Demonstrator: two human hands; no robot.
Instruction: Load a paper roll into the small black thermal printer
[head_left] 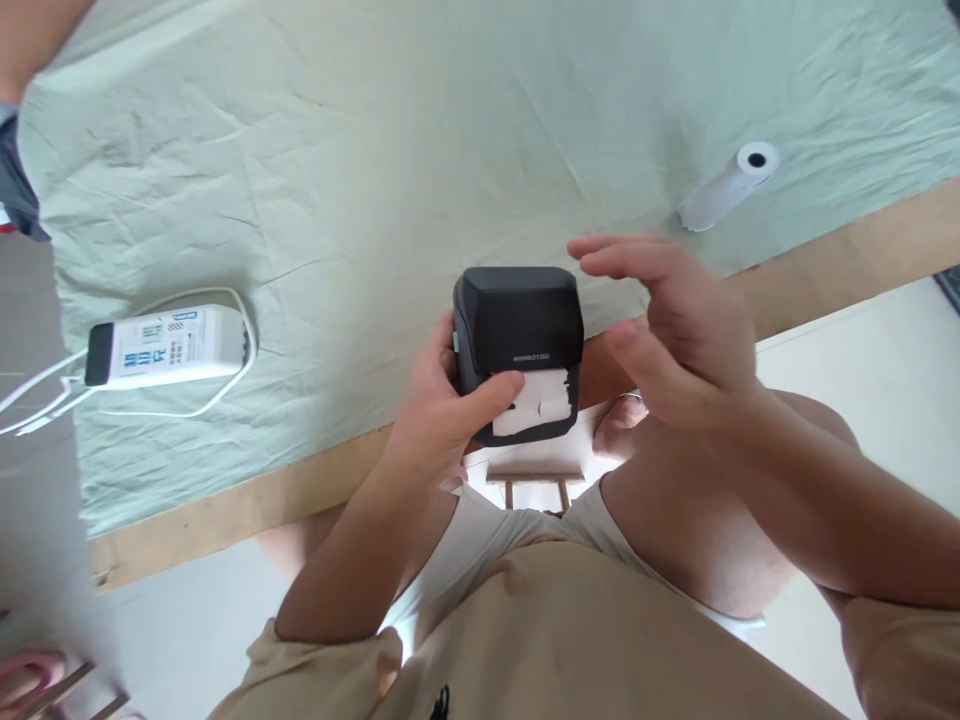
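A black label printer (521, 315) with small pale lettering is held above the table's front edge. My left hand (457, 400) grips it from the left, the thumb lying over a torn white patch (551, 395) on its near face. To the right, my right hand (675, 325) is raised apart from the printer, its fingers and thumb spread with nothing between them. Beyond that hand, a white paper roll (724, 188) with a dark core lies on the cloth.
A pale green cloth (360, 150) covers the wooden-edged table (240, 510). On the left lies a white box-shaped device (176, 345) with a printed label and white cords. Another person's arm (30, 45) reaches in at the upper left corner. Below the edge is a small wooden stool (534, 478).
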